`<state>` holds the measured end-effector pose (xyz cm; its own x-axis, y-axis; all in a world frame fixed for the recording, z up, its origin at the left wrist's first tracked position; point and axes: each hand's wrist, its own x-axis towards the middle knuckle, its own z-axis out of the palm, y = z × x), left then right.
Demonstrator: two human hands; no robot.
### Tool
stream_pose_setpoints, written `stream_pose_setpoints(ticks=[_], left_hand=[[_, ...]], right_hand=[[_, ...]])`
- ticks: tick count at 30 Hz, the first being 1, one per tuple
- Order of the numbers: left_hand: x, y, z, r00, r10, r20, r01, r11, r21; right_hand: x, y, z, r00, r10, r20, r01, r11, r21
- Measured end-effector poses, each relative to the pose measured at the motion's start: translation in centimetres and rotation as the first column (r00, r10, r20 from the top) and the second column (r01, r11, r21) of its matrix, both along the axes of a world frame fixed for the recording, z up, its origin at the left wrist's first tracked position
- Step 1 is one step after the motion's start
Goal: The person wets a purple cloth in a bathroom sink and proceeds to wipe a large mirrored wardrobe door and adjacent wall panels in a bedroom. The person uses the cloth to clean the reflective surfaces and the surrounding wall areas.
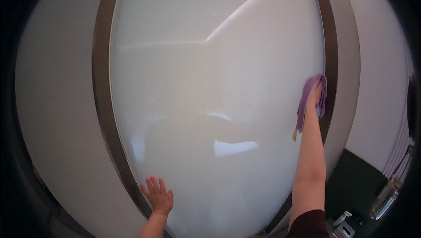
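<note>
A large glossy whitish glass panel (197, 83) in a brown frame (101, 60) fills the middle of the view. My right hand (317, 94), at the end of an outstretched arm, presses a purple cloth (306, 101) against the panel's right edge, beside the frame. The cloth hangs in folds around the hand, and a pale tag or corner (294, 135) dangles below it. Low on the left, my left hand (159, 196) has its fingers spread, flat on or just before the glass. It holds nothing.
Light walls flank the frame. At the lower right are a dark green surface (353, 172), a white spray bottle (342, 218), a grey box-like item (344, 230) and a clear glass lamp or vessel (385, 198). A pale pleated curtain (399, 149) hangs at the far right. Lights and a silhouette reflect in the panel.
</note>
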<state>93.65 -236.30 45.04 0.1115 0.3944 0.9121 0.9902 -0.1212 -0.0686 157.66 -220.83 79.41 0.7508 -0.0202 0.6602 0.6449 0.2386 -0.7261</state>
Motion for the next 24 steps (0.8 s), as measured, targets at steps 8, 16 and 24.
stream_pose_setpoints(ticks=[8,16,24], left_hand=[[0.2,-0.2,0.0,0.999,0.035,-0.025,-0.034,0.999,0.023],[-0.3,-0.7,4.1,0.997,-0.078,0.013,0.078,0.996,0.035],[1.9,-1.5,17.5,0.996,0.040,0.077,-0.049,0.990,0.130]], right_hand=[[-32.6,-6.1,21.6,0.776,-0.263,0.573,-0.032,0.891,0.452],[-56.7,-10.9,13.5,0.219,-0.025,0.975,-0.574,0.805,0.150],[-36.8,-11.5,13.7,0.392,-0.213,0.895,-0.336,0.873,0.355]])
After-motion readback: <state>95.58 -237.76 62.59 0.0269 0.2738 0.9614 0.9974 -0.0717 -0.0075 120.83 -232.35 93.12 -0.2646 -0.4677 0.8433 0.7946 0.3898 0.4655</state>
